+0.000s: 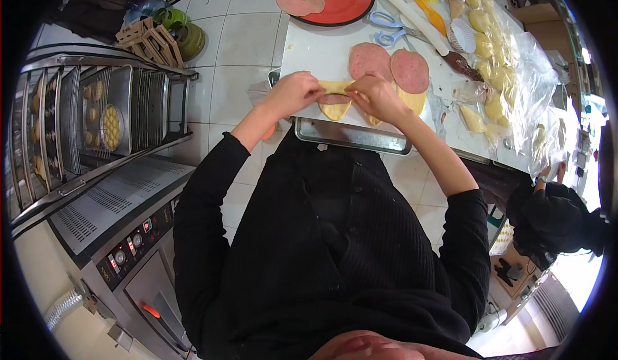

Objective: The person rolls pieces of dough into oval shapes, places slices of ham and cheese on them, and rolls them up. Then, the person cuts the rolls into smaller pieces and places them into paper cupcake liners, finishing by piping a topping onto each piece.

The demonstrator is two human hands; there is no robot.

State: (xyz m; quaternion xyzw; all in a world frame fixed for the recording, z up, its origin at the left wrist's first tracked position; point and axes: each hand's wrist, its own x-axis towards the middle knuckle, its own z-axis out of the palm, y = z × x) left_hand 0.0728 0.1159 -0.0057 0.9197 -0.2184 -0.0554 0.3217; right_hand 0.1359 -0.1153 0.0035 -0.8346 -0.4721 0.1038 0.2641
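Over the near edge of the white table, my left hand (pixel 297 93) and my right hand (pixel 376 96) pinch the two ends of a piece of yellow dough (pixel 336 87). Its far edge is folded over a pink ham slice, and the flat near part (pixel 335 111) hangs toward me. Right beside my right hand lie two round ham slices (pixel 410 71) on flattened dough pieces (pixel 412 102). Another dough piece shows partly under my right hand. My fingertips are closed on the dough.
A red plate with ham slices (pixel 335 2), blue-handled scissors (pixel 388 30) and a rolling pin (pixel 412 18) lie farther back. Plastic-covered dough balls (pixel 492 70) line the right. A metal tray (pixel 351 136) sits below the table edge. Left stand a rack (pixel 129 109) and an oven (pixel 138 244); another person (pixel 547 212) is at right.
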